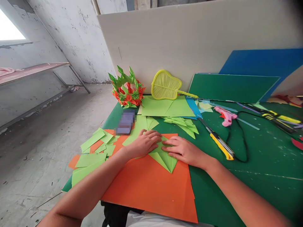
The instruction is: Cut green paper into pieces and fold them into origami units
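A partly folded sheet of light green paper (165, 160) lies on top of large orange sheets (151, 186), creased into pointed flaps toward me. My left hand (145, 143) rests flat on its upper left part, fingers stretched out and holding nothing. On the right side of the same paper, my right hand (181, 149) presses down with its fingers spread. The two hands cover much of the paper's far half. Just beyond them sits a stack of folded green paper pieces (182, 124).
On the green table (213, 179) are a yellow utility knife (221, 145), a pink glue gun (226, 116), a blurred phone (125, 122) and green paper scraps (93, 159). A folded-paper basket-like piece (129, 94) and a yellow fan (165, 85) stand at the back.
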`<state>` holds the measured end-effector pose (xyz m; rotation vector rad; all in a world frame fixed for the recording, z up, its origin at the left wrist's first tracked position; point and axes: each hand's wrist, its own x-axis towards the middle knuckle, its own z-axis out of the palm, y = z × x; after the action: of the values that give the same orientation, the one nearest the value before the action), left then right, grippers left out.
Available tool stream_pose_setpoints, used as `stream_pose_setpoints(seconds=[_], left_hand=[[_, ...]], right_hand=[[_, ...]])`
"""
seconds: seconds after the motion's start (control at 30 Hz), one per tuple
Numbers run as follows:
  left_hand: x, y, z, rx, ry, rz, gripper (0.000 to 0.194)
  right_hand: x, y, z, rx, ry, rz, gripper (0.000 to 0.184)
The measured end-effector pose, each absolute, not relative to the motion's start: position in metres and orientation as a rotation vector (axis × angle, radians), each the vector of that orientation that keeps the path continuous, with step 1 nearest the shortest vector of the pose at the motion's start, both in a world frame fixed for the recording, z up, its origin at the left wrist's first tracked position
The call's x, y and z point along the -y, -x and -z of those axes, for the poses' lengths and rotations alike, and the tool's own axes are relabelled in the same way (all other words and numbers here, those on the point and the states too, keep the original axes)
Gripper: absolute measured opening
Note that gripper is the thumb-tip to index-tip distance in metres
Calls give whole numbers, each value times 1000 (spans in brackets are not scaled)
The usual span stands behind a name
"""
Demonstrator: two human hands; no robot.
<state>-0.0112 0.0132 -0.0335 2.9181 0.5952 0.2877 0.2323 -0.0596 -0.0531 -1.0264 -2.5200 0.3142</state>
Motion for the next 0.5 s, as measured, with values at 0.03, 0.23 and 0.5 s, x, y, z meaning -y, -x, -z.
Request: stream_pose_setpoints(seconds=[0.03,0.23,0.5], left_hand=[[-13,11,34,-596,-2919,-290,25],[-15,12,36,-602,-2916,-307,25],[-13,13,33,-609,-2891,-305,24]], right_hand=[[59,-233,53,2516,1012,-322,34],[58,-234,55,2508,993,-357,33],[60,-232,48,2484,989,-432,33]])
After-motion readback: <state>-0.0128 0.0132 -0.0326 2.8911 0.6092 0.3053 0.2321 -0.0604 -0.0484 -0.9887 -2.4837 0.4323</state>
